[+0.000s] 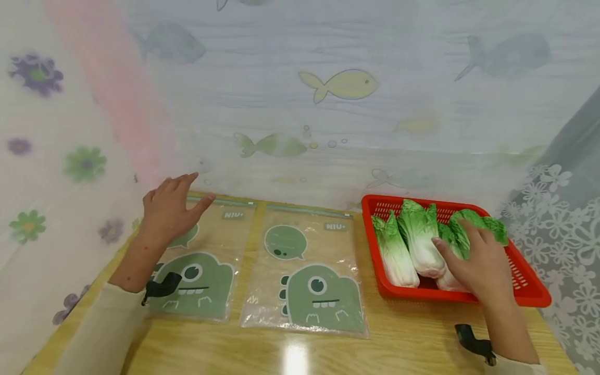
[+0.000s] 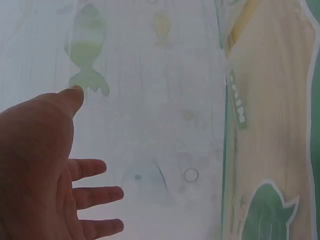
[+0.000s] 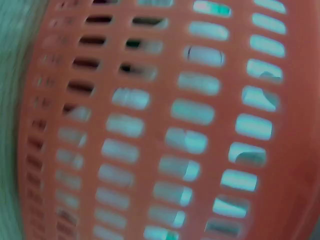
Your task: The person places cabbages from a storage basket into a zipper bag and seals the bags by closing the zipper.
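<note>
My left hand (image 1: 171,213) hovers over the top part of the left zip bag (image 1: 220,239), its fingers spread and holding nothing. In the left wrist view, the thumb and fingers of this left hand (image 2: 45,155) stretch out in front of the patterned sheet. At the right, my right hand (image 1: 485,263) reaches over a red basket (image 1: 389,291), thumb and fingers apart above the Chinese cabbages (image 1: 419,239) lying in it. These have white stems and green leaves; the hand hides part of the rightmost ones. Whether its fingertips touch a cabbage is not clear.
A second clear zip bag (image 1: 307,245) with a green dinosaur print lies flat between the left bag and the basket. Behind the wooden table (image 1: 211,346) hangs a sheet (image 1: 281,104) printed with fish. The right wrist view is filled by the basket's slotted wall (image 3: 150,115).
</note>
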A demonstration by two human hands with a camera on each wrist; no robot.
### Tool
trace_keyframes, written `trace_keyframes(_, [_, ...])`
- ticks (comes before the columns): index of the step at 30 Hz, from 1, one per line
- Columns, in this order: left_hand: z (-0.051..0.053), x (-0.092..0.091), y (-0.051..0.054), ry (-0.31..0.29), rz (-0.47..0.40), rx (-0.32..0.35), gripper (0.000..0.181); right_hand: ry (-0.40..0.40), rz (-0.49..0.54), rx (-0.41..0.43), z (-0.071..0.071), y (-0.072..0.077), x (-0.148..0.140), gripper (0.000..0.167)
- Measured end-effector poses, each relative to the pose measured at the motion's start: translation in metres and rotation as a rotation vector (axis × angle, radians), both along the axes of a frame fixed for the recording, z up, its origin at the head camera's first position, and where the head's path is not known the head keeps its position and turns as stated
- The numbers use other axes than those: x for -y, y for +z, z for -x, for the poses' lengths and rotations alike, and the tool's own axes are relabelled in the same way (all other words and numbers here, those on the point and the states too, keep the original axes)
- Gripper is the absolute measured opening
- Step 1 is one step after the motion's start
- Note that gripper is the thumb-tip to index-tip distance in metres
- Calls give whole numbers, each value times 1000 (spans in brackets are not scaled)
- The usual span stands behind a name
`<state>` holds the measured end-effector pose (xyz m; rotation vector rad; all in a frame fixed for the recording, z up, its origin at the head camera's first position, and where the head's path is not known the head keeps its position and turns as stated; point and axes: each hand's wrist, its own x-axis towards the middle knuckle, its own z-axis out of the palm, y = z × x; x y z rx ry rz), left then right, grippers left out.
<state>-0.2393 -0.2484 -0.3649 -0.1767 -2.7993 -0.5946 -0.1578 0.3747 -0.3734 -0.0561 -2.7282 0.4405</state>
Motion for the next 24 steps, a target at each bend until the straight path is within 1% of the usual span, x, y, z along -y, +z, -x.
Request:
trace_keyframes(2, [0,-5,0,-9,-6,6,86,5,15,26,1,1,6,86])
trace_keyframes(5, [2,-15,-1,-41,-11,18,86,1,21,60,4,4,14,87])
trace_keyframes(7, [4,-24,-1,-68,-19,42,86,2,23,82,6,7,19,89])
trace_keyframes(10, [7,-41,-2,-107,-41,95,86,7,34,125,11,11,26,92])
trace_keyframes(12, [9,-54,-3,-135,-55,114,85,12,44,152,14,12,29,93])
trace_keyframes(17, [21,-86,-14,-216,-57,125,77,8,67,232,22,15,35,99])
trace_keyframes(20, [30,-106,-23,-250,-43,142,74,3,71,283,27,16,39,104])
trace_keyframes(24, [37,-135,-31,-289,-47,173,72,-2,68,364,31,16,45,111])
